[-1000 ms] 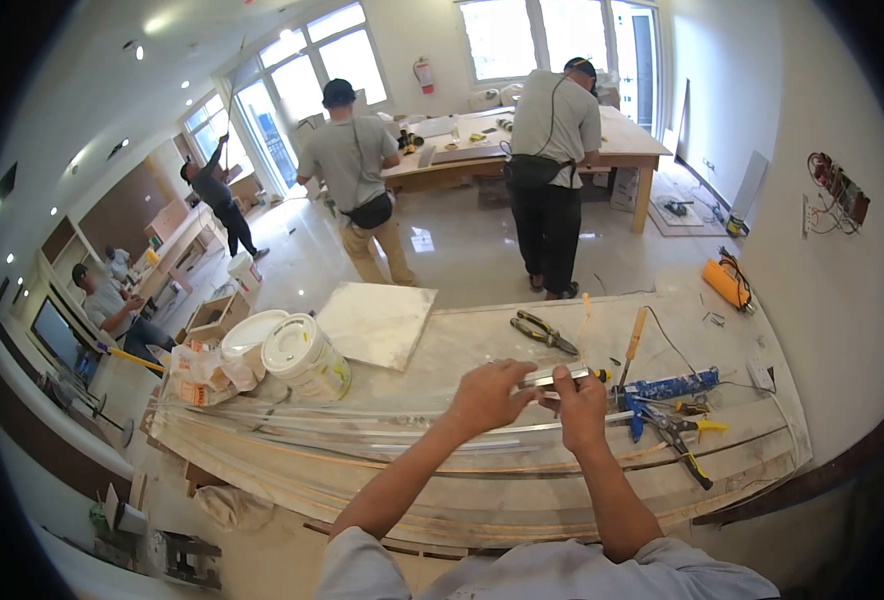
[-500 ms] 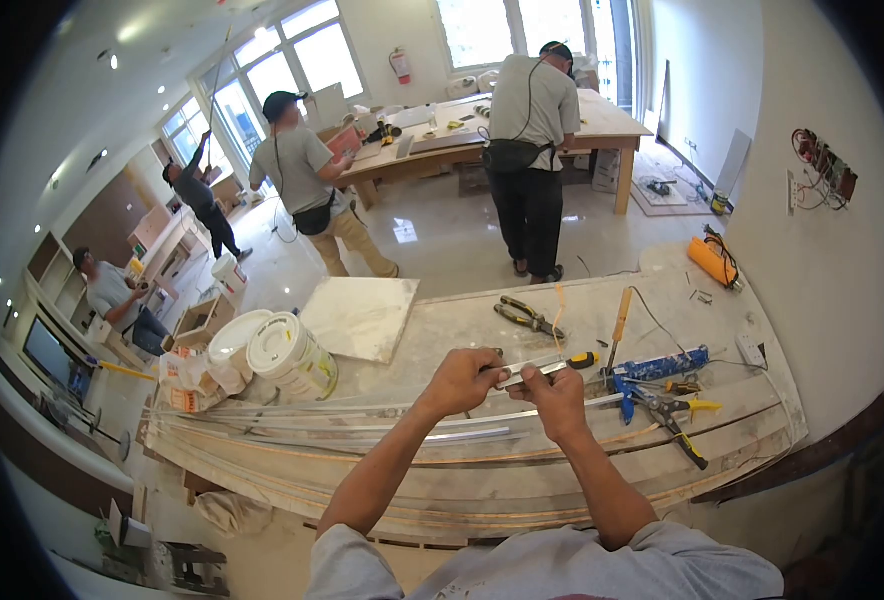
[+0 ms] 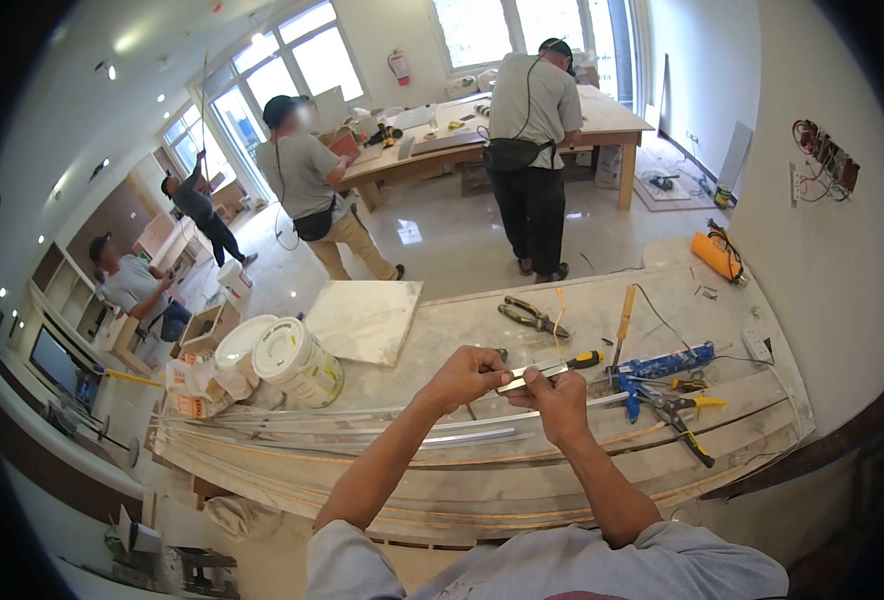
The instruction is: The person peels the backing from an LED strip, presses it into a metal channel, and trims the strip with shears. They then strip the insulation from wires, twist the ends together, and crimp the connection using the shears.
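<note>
White walls (image 3: 842, 270), glossy pale floor (image 3: 452, 240), bright windows (image 3: 477, 28) at far end, recessed ceiling lights (image 3: 122, 44) were on, long wooden desk (image 3: 612, 125) stood beneath windows, exposed wiring (image 3: 824, 160) on right wall.

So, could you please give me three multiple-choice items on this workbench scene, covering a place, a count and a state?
1. Where do the pliers lie?
A. On the floor
B. On the worktop beyond the hands
C. In a bucket

2. How many white buckets lie left of the hands?
A. Two
B. Four
C. None

3. The left hand is:
A. Flat on the bench
B. Closed on the metal strip
C. Out of sight

B: they rest past the right hand.
A: two lids show.
B: its fingers pinch the strip.
</note>
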Available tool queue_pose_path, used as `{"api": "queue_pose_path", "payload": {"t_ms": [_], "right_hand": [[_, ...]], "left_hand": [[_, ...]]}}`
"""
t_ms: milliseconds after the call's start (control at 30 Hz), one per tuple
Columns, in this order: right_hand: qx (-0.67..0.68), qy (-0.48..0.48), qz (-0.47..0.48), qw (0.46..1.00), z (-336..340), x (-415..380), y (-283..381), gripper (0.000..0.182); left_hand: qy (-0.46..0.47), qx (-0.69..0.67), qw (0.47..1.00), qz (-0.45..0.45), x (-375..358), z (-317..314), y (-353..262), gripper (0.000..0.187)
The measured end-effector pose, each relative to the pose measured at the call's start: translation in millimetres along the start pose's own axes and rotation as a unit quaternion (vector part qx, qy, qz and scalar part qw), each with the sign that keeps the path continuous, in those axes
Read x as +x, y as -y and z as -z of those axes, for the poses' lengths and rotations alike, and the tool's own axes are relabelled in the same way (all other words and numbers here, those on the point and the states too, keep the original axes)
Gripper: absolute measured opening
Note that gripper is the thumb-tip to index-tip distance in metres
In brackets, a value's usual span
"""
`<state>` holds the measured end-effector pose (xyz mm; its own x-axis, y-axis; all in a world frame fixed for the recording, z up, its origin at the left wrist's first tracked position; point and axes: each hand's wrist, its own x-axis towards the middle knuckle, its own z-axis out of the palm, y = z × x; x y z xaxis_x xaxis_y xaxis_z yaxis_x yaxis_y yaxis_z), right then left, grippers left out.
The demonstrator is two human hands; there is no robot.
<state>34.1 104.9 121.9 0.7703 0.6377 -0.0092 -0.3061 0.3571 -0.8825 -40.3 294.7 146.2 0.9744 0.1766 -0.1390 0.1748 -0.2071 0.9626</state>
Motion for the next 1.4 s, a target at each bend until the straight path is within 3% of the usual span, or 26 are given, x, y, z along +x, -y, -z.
{"api": "queue_pose_path", "payload": {"t_ms": [233,433,800,1033,1167,1233,1400], "right_hand": [[-0.069,0.021,-0.033,0.997,0.5,5.2,2.1,0.025],[-0.002,-0.023,-0.004,1.000,-8.9,0.1,-2.7,0.026],[0.030,-0.017,-0.032,0.999,-4.3,-4.1,-4.0,0.022],[0.001,-0.009,-0.028,1.000,-7.2,-4.4,3.6,0.024],[0.023,-0.020,-0.038,0.999,-8.4,-11.2,8.9,0.025],[0.008,0.026,0.012,1.000,-9.4,-12.6,3.8,0.024],[-0.036,0.040,0.016,0.998,-9.4,-13.7,2.0,0.028]], "left_hand": [[-0.007,0.000,1.000,0.006,0.4,2.7,-3.2,0.015],[-0.008,0.007,1.000,-0.015,-0.7,2.8,5.4,0.016],[-0.034,0.027,0.999,-0.001,1.2,-4.1,24.3,0.021],[-0.048,0.073,0.996,0.000,-7.5,-4.6,1.0,0.016],[-0.072,0.059,0.993,-0.076,-16.6,-7.6,-10.5,0.015],[-0.086,0.094,0.990,-0.060,-24.7,-7.8,-19.3,0.015],[-0.094,0.111,0.988,-0.051,-37.0,-5.3,-28.9,0.015]]}}
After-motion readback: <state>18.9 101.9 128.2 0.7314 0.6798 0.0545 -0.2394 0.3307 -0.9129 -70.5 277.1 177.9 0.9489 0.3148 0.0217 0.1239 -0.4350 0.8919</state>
